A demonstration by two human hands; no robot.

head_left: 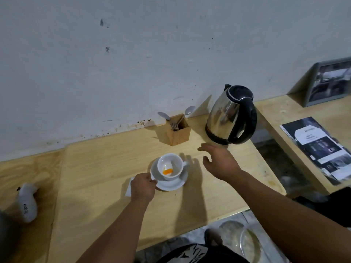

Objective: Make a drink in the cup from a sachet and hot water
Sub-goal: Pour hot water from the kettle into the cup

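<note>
1. Left hand (142, 188) gripped the saucer (171, 184) rim, fingers closed.
2. Right hand (218, 162) hovered open, empty, between cup (170, 166) and kettle (230, 115).
3. Cup stood on saucer on the surface (114, 164), sachet (168, 168) inside.

Holder: a square light-wood cutlery box (177, 132) stands upright near the back edge of the pale wooden tabletop (98, 168), close to the wall.
Cutlery: two metal spoons (190, 110) lean out of the box, bowls up, one to each side; metal fork tines (173, 125) show between them.
Wall: white painted plaster wall (133, 63), scuffed, with dark specks along its foot.
Side shelf: a second pale wooden surface (284, 111) lies past the right edge, apart from the first.
Leaflet: a dark printed brochure (319, 147) lies flat on that shelf.
Frame: a grey framed picture (328, 82) leans at the shelf's back edge.
Left edge: a white, rounded object with dark print (27, 202), blurred.
Floor: grey tiles (237, 242) below the front edge.
</note>
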